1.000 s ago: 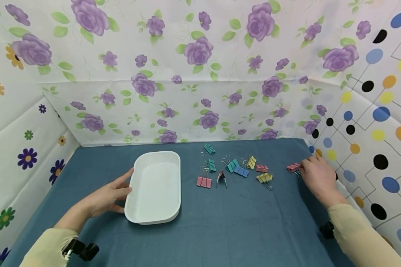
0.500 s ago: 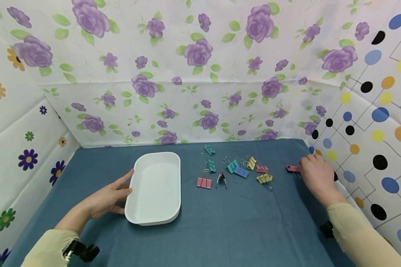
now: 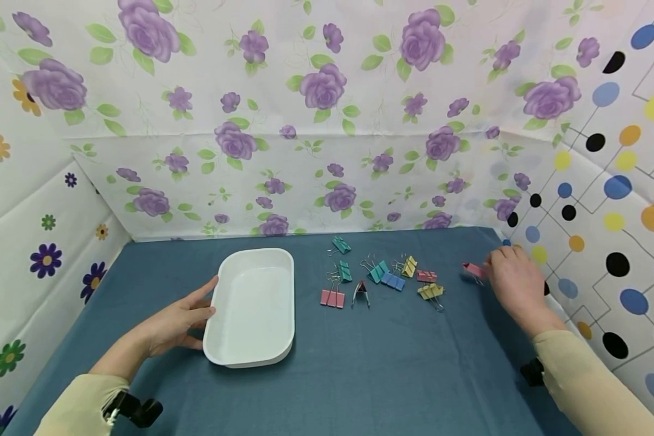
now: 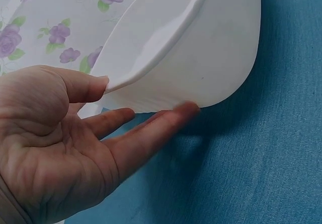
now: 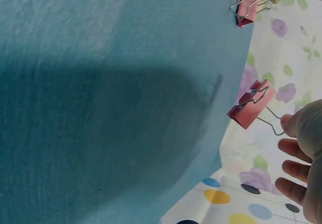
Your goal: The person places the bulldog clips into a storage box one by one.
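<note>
Evidently our right hand (image 3: 516, 288) has its thumb and finger narrowed in a pinch on a pink binder clip (image 5: 251, 106), holding it by the wire handle, presumably because that thin loop is easier to grasp than the stiff body. The clip's body points away from the hand, toward about half past nine in the head view; whether it is fully off the cloth we cannot tell. Our left hand (image 3: 177, 321) has its fingers spread wide and fairly straight against the nine o'clock side of a white tray (image 3: 253, 303), one digit at the rim and others lower, a light touch that we judge is there to steady it. From the tray, toward half past two, lie three teal clips (image 3: 378, 270), a blue clip (image 3: 393, 280), two yellow clips (image 3: 430, 291) and two other pink clips (image 3: 332, 298), their mixed angles suggesting scatter, while one upright clip (image 3: 361, 284) stands propped on its legs. Under everything spreads blue cloth (image 3: 360, 369), with a floral sheet (image 3: 324, 85) at twelve o'clock.
</note>
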A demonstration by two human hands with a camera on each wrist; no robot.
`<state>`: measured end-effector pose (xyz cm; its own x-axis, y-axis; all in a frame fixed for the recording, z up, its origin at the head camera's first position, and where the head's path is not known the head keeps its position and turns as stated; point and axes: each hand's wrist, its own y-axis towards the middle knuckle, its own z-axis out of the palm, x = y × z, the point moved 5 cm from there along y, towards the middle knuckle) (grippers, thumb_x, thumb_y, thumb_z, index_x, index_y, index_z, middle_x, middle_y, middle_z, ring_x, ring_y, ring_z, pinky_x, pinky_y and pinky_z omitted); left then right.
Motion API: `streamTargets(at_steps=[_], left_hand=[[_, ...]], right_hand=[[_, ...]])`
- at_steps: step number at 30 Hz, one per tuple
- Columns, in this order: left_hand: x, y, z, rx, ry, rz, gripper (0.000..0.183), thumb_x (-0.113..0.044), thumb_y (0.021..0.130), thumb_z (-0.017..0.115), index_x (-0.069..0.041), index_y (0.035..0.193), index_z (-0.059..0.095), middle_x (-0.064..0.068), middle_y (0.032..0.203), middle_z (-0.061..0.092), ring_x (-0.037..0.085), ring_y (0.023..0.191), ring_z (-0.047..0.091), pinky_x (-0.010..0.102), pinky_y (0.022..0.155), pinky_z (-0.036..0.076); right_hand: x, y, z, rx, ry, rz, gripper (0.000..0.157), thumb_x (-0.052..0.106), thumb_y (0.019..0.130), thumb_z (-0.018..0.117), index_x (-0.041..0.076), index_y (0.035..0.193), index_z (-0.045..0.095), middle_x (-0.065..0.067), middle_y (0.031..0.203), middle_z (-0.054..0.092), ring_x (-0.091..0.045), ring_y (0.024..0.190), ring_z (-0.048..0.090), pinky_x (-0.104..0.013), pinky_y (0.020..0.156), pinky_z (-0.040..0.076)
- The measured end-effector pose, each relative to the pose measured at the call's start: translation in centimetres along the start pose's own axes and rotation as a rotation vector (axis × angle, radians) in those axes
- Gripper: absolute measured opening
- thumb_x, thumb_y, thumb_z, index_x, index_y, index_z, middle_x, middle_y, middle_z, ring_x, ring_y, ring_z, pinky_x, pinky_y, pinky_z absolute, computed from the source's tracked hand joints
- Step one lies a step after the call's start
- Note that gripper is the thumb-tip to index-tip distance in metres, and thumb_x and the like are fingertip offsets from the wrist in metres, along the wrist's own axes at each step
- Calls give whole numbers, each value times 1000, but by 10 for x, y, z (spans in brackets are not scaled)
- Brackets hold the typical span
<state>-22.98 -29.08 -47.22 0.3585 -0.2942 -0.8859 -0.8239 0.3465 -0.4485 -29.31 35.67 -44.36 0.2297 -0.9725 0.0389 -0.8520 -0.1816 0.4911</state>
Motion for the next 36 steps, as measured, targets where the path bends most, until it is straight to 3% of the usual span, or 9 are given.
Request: streamTargets(at_steps=[13, 36], left_hand=[[-1, 1, -1, -9, 6, -10, 80, -25, 110, 51, -38, 164, -7, 31, 164, 7, 41, 125, 55, 54, 82, 57], [0, 0, 1, -10, 10, -18, 80, -27, 111, 51, -39, 164, -8, 31, 163, 8, 44, 127, 52, 55, 82, 57]], right_hand=[[27, 11, -23, -127, 54, -103, 10, 0, 88, 77, -1, 94, 69, -19, 100, 67, -41, 96, 60, -56, 75, 49], [85, 31, -54, -168, 176, -143, 4, 5, 92, 77, 4, 92, 74, -16, 113, 69, -38, 109, 60, -57, 92, 47]])
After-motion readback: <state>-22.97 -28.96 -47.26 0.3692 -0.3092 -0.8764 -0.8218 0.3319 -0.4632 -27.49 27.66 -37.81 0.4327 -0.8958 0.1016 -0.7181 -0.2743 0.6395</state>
